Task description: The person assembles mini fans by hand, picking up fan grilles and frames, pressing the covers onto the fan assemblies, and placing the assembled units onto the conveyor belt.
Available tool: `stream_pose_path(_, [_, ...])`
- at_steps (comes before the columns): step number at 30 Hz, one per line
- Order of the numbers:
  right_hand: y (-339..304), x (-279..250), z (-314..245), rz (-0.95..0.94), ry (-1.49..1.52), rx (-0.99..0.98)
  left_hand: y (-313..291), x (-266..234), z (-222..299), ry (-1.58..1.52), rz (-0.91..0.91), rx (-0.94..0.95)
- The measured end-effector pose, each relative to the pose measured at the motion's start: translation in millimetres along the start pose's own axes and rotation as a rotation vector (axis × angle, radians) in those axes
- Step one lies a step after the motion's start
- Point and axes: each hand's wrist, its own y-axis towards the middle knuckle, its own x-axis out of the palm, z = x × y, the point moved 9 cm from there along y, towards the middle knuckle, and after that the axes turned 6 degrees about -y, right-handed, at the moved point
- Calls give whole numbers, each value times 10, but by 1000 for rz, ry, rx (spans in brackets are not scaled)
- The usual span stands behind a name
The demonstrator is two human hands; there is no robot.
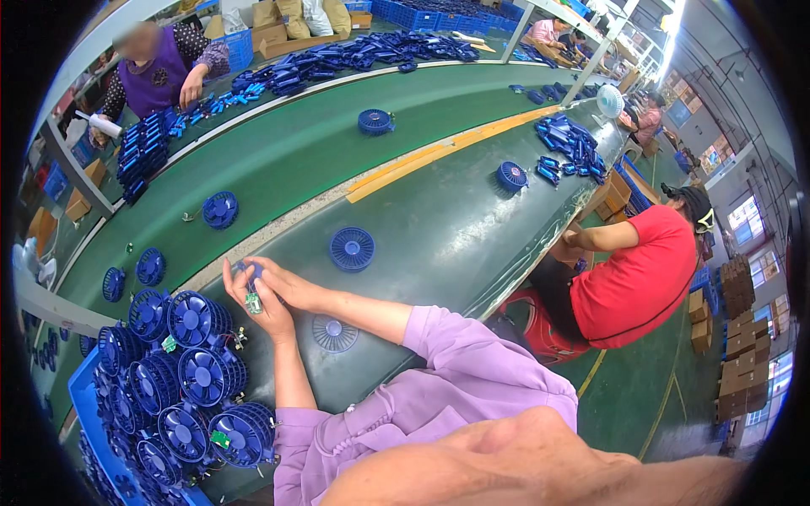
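Observation:
My left hand [268, 314] and my right hand [291, 287] meet above the near edge of the green conveyor line. Both are closed around a small blue plastic fan part [252, 269], mostly hidden by the fingers. A green circuit board [253, 303] shows at the left palm. To the right of my hands, a round blue fan cage [352, 249] lies on the dark table. Beneath my right forearm is a flat round grille [335, 333]. Stacks of blue fan heads [207, 375], some with wires and green boards, stand beside my left forearm.
A blue crate [82, 384] sits under the stacks. Several fan heads [220, 210] lie on the green belt [287, 173]. Blue handle parts [569, 143] are piled farther right. A co-worker in red [641, 278] sits at right; another in purple [156, 76] works across the belt.

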Motion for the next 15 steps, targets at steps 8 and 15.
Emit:
stream_pose_path(8, [1,16,174,113,134,25,18,-1,-110,-81,46,-103])
stream_pose_path(15, [173,23,223,-11,-3,122,-15,-97,-350,10,90,-110])
